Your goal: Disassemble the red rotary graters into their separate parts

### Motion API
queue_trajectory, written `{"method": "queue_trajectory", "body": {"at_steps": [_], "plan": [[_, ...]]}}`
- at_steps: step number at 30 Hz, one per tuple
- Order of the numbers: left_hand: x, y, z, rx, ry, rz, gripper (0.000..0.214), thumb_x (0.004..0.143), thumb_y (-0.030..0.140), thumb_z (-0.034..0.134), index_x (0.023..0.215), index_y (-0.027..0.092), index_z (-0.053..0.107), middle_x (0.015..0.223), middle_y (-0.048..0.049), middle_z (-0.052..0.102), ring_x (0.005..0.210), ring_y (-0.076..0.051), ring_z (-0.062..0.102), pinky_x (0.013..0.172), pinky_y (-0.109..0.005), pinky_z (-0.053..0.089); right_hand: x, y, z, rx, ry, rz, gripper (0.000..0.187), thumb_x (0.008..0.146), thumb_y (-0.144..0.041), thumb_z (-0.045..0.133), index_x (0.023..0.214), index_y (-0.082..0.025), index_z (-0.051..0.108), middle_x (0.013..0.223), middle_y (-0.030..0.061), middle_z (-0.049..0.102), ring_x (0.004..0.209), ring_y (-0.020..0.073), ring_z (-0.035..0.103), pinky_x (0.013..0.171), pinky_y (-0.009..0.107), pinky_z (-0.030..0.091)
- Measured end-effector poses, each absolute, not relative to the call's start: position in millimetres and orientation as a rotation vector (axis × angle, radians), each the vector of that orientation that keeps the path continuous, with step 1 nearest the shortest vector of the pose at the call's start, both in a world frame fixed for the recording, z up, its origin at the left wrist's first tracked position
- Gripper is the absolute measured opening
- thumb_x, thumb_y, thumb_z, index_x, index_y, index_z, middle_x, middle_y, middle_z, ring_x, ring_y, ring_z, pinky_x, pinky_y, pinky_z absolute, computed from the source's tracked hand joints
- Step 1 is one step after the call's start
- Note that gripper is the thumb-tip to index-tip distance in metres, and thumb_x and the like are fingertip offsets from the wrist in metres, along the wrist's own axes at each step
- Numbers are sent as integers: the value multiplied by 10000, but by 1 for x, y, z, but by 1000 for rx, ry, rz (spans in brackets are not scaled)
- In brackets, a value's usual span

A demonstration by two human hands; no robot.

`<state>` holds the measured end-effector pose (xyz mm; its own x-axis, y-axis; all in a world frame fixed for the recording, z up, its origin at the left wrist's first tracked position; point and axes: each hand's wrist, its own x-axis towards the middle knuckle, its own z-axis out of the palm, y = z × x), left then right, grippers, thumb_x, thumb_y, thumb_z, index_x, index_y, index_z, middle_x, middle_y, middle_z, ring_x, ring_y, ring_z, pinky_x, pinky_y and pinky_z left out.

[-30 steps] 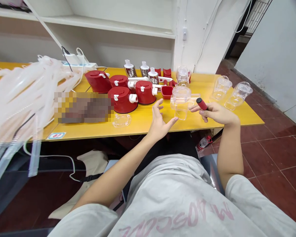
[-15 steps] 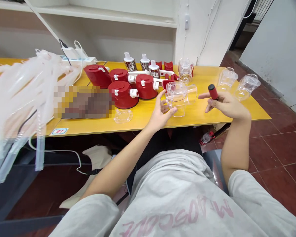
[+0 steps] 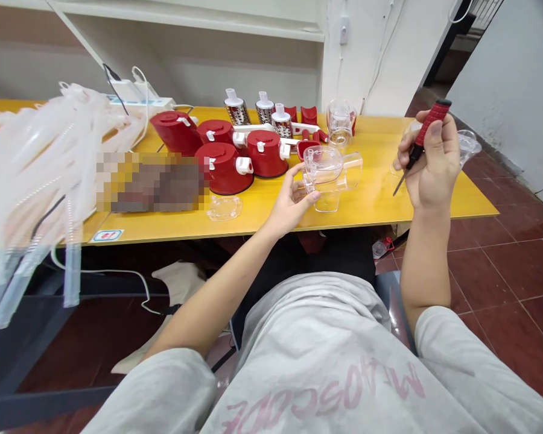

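My left hand (image 3: 292,204) is closed on the side of a clear plastic grater housing (image 3: 327,181), which stands on the yellow table (image 3: 271,220) with its side tube to the right. In my right hand (image 3: 429,157) is a screwdriver (image 3: 428,129) with a red and black handle, its thin shaft slanting down and left above the table. The tip touches nothing. Left of the housing lies a flat clear plastic piece (image 3: 225,208). Behind it stand several red bases (image 3: 225,169) with white knobs. My right hand partly hides more clear housings at the table's right end.
Metal grater drums (image 3: 236,108) with white tops stand at the back, near red parts (image 3: 308,116) and another clear housing (image 3: 340,123). Translucent plastic strips (image 3: 67,157) heap on the left beside a power strip (image 3: 140,103). A bottle (image 3: 382,247) lies below the table's edge.
My right hand has risen and turned; the screwdriver now points down and left, its shaft visible. My left hand and the clear housing have stayed almost still.
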<state>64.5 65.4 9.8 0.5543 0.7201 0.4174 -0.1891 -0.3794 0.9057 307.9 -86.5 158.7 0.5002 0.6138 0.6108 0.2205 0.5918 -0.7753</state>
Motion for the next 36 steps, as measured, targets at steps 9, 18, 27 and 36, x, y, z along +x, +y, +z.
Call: {"method": "queue_trajectory", "body": {"at_steps": [9, 18, 27, 36], "plan": [[67, 71, 1, 1630, 338, 1078, 913, 931, 657, 949, 1637, 366, 448, 1363, -89, 782, 1260, -283, 816, 1170, -490, 638, 320, -71, 148, -892, -1037, 107, 447, 936, -809, 815, 1239, -486, 749, 1177, 42, 794, 1150, 340, 804, 885, 605, 770], [68, 66, 6, 1563, 348, 1118, 838, 886, 613, 999, 1514, 362, 503, 1465, -87, 727, 1239, -257, 803, 1127, -449, 652, 291, -67, 147, -747, -1018, 45, 453, 989, -705, 852, 1284, -407, 680, 1073, 14, 786, 1064, 322, 888, 788, 524, 795], [67, 67, 4, 1553, 298, 1094, 865, 915, 574, 987, 1609, 378, 509, 1388, -85, 767, 1286, -285, 804, 1134, -466, 653, 270, -62, 146, -637, -1009, 129, 480, 981, -648, 891, 1270, -399, 599, 1140, 3, 771, 1133, 296, 884, 887, 489, 773], [67, 71, 1, 1575, 293, 1083, 894, 909, 608, 979, 1635, 391, 505, 1380, -84, 761, 1263, -288, 800, 1145, -485, 649, 279, -36, 166, -665, -1183, 143, 441, 991, -674, 857, 1296, -455, 624, 1094, -16, 784, 972, 270, 861, 959, 538, 749]]}}
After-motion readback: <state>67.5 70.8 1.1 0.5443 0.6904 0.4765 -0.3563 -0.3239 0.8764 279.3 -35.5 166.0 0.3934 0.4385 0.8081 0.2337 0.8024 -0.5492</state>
